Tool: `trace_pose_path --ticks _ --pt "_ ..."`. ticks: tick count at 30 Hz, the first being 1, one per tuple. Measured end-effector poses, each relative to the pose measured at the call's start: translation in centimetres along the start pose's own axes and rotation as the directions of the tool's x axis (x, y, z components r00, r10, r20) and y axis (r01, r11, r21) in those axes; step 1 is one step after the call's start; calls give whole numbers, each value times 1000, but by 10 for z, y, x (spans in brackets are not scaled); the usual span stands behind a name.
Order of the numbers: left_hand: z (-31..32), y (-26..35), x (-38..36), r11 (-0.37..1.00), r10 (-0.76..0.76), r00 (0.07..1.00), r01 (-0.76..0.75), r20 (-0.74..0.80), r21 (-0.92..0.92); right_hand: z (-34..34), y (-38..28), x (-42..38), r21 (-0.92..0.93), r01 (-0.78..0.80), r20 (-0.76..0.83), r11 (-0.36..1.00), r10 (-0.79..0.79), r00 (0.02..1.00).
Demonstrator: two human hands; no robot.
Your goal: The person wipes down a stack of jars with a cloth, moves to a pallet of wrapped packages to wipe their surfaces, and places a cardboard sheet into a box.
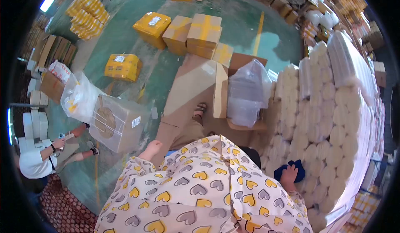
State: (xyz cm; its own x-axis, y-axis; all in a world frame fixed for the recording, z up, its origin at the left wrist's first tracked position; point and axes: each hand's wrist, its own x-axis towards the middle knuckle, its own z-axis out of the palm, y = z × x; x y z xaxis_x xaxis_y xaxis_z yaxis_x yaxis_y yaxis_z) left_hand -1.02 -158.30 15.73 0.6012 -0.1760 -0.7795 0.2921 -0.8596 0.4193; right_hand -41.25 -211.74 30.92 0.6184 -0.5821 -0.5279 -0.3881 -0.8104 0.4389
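Note:
My left hand (153, 147) hangs beside the heart-patterned garment, its fingers curled together; whether anything is inside them is too small to tell. On the right, my right hand (289, 174) is closed on a dark blue cloth (297, 170), against the stack of wrapped rolls (325, 120). Ahead of my body, an open cardboard box (221, 92) holds clear plastic wrap (248, 93) that bulges over its rim. A flat cardboard sheet (187, 89) lies on the floor left of that box.
Taped boxes (204, 29) stand ahead, and a yellow-wrapped box (122, 67) sits to their left. A plastic-wrapped carton (114, 124) and a white bag (80, 97) are at left. Another person (37, 162) holds a phone at far left. Someone's bare legs show at the top.

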Motion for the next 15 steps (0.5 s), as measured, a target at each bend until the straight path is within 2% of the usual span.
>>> trace_pose_path --ticks 2,6,8,9,10,12,13,15 --pt "0 -8 -8 998 -32 998 29 45 56 16 -4 -20 -21 13 -37 1000 -13 999" --pt "4 -10 -6 995 40 998 -45 57 86 36 -18 -61 18 -69 68 997 68 995" --pt "-3 14 -13 969 180 982 -187 61 159 41 -28 -79 4 -147 211 989 143 967" --pt "-12 31 -20 968 183 981 -190 60 163 39 -31 -88 57 -197 326 979 168 930" --pt "-23 52 -28 966 174 979 -190 108 174 42 -37 -97 66 -202 327 977 171 930" --pt "-41 72 -21 960 165 974 -194 153 199 57 -47 -124 163 -545 487 823 413 769" --pt "-49 70 -11 942 244 961 -267 134 202 66 -52 -136 173 -542 494 822 404 770" --pt "-71 73 -5 916 341 936 -351 84 195 92 -53 -150 399 -627 669 669 255 698"
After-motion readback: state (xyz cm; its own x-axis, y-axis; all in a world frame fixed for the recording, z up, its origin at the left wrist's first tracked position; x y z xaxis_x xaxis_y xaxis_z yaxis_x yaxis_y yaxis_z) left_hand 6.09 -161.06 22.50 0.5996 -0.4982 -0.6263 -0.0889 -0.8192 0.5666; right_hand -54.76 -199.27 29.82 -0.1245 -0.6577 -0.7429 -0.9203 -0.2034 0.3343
